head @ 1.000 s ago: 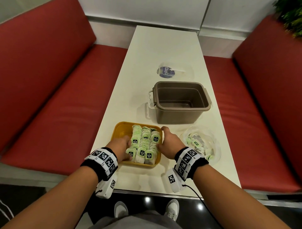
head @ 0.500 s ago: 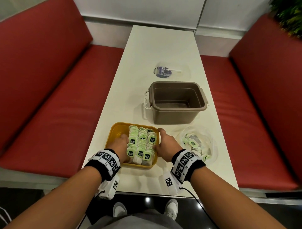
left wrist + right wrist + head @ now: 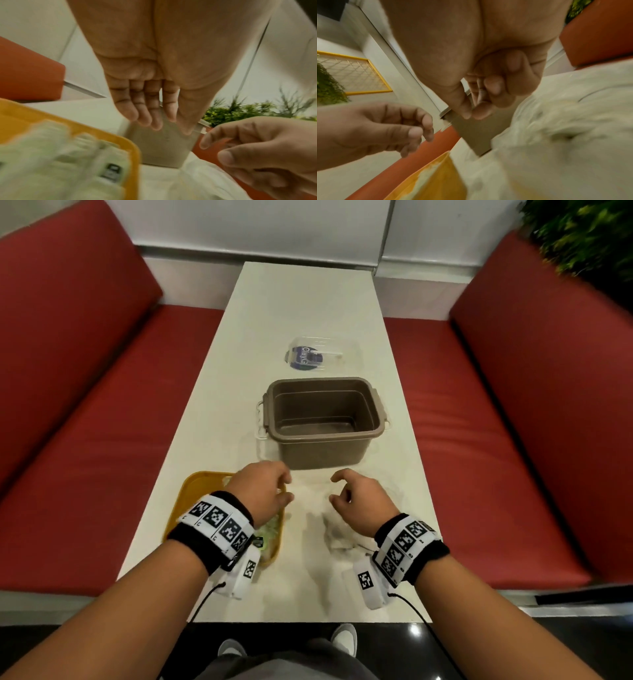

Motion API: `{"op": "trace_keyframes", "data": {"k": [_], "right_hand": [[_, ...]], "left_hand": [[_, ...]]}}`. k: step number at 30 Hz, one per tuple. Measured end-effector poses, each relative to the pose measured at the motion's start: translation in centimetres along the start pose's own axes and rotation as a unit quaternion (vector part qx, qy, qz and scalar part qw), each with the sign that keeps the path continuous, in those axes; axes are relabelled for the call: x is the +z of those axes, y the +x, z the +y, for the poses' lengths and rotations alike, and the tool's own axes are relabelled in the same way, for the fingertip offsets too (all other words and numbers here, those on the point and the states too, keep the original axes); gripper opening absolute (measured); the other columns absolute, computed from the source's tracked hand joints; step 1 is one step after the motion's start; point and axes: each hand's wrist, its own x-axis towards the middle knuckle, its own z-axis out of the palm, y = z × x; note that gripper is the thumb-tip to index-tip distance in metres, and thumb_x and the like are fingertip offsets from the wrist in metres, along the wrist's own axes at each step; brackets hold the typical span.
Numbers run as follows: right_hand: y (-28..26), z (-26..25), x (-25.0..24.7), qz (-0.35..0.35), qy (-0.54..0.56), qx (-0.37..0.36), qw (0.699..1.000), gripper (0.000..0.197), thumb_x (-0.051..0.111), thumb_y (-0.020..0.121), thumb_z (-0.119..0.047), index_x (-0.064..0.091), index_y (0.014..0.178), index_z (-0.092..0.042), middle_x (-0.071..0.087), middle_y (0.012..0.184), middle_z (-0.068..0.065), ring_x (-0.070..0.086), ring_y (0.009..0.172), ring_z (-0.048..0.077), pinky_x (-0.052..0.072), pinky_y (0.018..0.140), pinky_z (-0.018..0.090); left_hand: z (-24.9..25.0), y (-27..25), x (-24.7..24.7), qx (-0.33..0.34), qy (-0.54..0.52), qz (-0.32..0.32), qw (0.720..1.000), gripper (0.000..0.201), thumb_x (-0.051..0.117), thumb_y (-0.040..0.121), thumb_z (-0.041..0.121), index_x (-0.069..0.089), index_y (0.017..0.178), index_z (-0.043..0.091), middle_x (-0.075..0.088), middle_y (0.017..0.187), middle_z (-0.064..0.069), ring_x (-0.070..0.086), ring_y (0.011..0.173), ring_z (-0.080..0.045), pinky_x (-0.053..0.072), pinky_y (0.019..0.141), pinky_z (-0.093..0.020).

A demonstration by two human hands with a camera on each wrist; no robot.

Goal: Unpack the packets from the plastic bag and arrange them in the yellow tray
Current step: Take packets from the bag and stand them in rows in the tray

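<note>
The yellow tray sits at the near left of the white table and holds rows of green-and-white packets, mostly hidden under my left wrist. My left hand hovers above the tray's right side with relaxed fingers and holds nothing. My right hand hangs over the clear plastic bag, its fingers loosely curled around nothing. In the wrist views the blurred bag with packets inside lies right of the tray.
A brown plastic tub stands just beyond both hands. Farther back lies a clear lid with a blue label. Red bench seats flank the narrow table on both sides. The table's near edge is below my wrists.
Both hands have left the packets in the tray and lifted. The left moved toward the tray's right side and the right moved over the plastic bag.
</note>
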Motion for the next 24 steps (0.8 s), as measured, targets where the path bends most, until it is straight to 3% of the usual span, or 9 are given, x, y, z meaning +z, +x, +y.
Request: {"op": "trace_keyframes", "data": {"k": [3, 6, 11, 15, 20, 24], "right_hand": [[-0.2, 3.4, -2.2, 0.015, -0.053, 0.029, 0.998, 0.031, 0.064, 0.086, -0.022, 0.059, 0.116, -0.019, 0.069, 0.086, -0.004, 0.064, 0.087, 0.019, 0.049, 0.076, 0.030], [-0.5, 6.7, -3.4, -0.001, -0.128, 0.046, 0.991, 0.046, 0.074, 0.080, -0.031, 0.057, 0.121, -0.019, 0.063, 0.109, 0.002, 0.058, 0.104, 0.024, 0.045, 0.082, 0.031], [-0.8, 10.5, -3.3, -0.061, -0.143, 0.027, 0.987, 0.086, 0.086, 0.066, -0.044, 0.047, 0.137, -0.017, 0.050, 0.132, 0.004, 0.044, 0.123, 0.023, 0.039, 0.101, 0.030], [-0.2, 11.5, -3.2, -0.070, -0.123, 0.012, 0.990, 0.099, 0.089, 0.060, -0.045, 0.041, 0.142, -0.016, 0.048, 0.137, 0.004, 0.043, 0.127, 0.023, 0.039, 0.103, 0.030], [0.2, 12.2, -4.1, -0.071, -0.069, -0.025, 0.995, 0.079, 0.082, 0.071, -0.043, 0.047, 0.138, -0.018, 0.056, 0.130, 0.001, 0.051, 0.120, 0.020, 0.043, 0.098, 0.030], [0.3, 12.2, -5.1, -0.027, 0.022, -0.067, 0.997, 0.042, 0.075, 0.082, -0.028, 0.059, 0.121, -0.020, 0.064, 0.102, -0.007, 0.058, 0.093, 0.012, 0.043, 0.079, 0.020]], "left_hand": [[4.5, 1.9, 2.4, 0.077, -0.019, -0.018, 0.997, 0.016, 0.069, 0.086, 0.030, 0.066, 0.102, 0.028, 0.063, 0.101, 0.010, 0.059, 0.088, -0.011, 0.049, 0.088, -0.031], [7.6, 3.8, 5.4, 0.117, -0.019, -0.057, 0.991, 0.024, 0.068, 0.086, 0.023, 0.069, 0.110, 0.028, 0.066, 0.110, 0.008, 0.061, 0.099, -0.011, 0.047, 0.094, -0.027], [9.3, 6.1, 10.0, 0.073, 0.058, -0.110, 0.990, 0.040, 0.068, 0.081, 0.021, 0.066, 0.120, 0.030, 0.067, 0.120, 0.003, 0.060, 0.111, -0.019, 0.048, 0.098, -0.031], [8.7, 6.8, 11.3, 0.042, 0.054, -0.101, 0.993, 0.025, 0.059, 0.088, 0.028, 0.071, 0.110, 0.031, 0.071, 0.109, 0.002, 0.063, 0.104, -0.020, 0.049, 0.095, -0.032], [9.2, 7.1, 10.6, 0.080, 0.023, -0.008, 0.997, 0.021, 0.055, 0.095, 0.032, 0.072, 0.108, 0.026, 0.073, 0.102, 0.001, 0.064, 0.099, -0.021, 0.049, 0.088, -0.032], [11.0, 7.0, 9.7, 0.148, -0.054, 0.019, 0.987, 0.017, 0.059, 0.094, 0.032, 0.072, 0.104, 0.025, 0.073, 0.096, 0.006, 0.066, 0.091, -0.015, 0.051, 0.084, -0.033]]}}
